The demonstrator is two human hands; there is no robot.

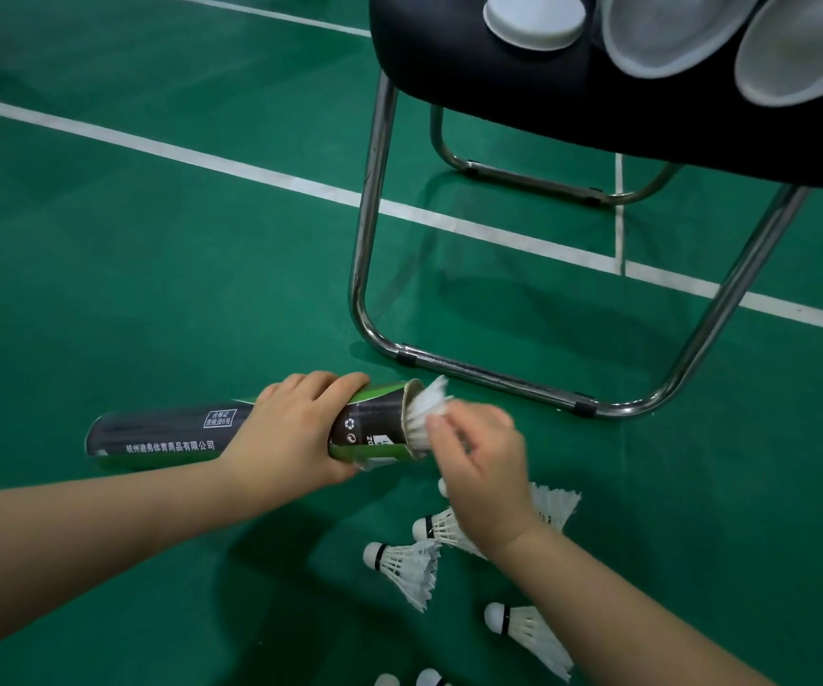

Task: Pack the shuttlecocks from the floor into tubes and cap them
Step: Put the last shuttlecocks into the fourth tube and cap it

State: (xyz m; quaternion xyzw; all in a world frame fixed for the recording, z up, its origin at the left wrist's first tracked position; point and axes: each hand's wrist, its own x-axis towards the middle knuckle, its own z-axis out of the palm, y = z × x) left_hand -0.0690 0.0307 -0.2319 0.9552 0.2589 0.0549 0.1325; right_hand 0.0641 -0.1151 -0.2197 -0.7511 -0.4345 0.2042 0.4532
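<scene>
The left hand (pixel 290 428) gripped the tube (pixel 166 430) around its right part and held it almost level, just above the floor (pixel 152 289). The right hand (pixel 478 467), a little blurred, pinched with bent fingers the feather skirt of a shuttlecock (pixel 426 408) that sat halfway in the tube's open mouth. Loose shuttlecocks (pixel 407 561) lay on the floor near the right wrist. In my judgement, a crooked push could crush the feathers against the rim or jam the shuttlecock. The white caps (pixel 533 17) lay far off on the chair (pixel 498 66), so the contents could slide out of the uncapped tube.
</scene>
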